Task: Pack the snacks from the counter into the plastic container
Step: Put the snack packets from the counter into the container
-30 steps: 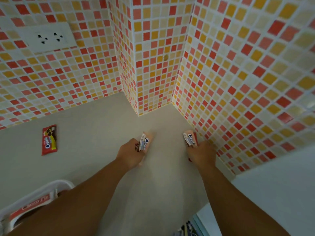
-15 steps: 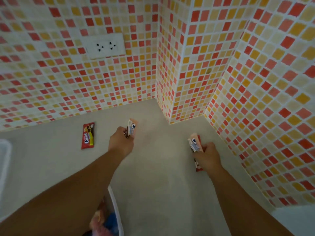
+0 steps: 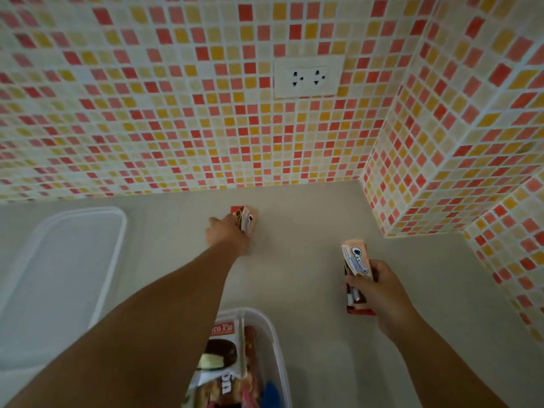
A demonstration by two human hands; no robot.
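Left hand [image 3: 228,234] stretched out low over the worktop [image 3: 309,290], far side of the plastic container [image 3: 278,343], fingers curled round a pale snack packet [image 3: 248,222] with a red packet [image 3: 235,211] right against it; unclear whether the red one is also gripped or lies on the worktop. Pale packet held on edge, long axis running away from the container toward the tiled wall [image 3: 176,113]. Right hand [image 3: 375,290] to the right of the container, gripping a small stack of snack bars [image 3: 354,263], long axis likewise pointing toward the wall, top end tilted slightly left. Container near the bottom edge, open, already holding several snacks [image 3: 223,348]. Clear lid [image 3: 67,260] flat on the worktop, left of the container.
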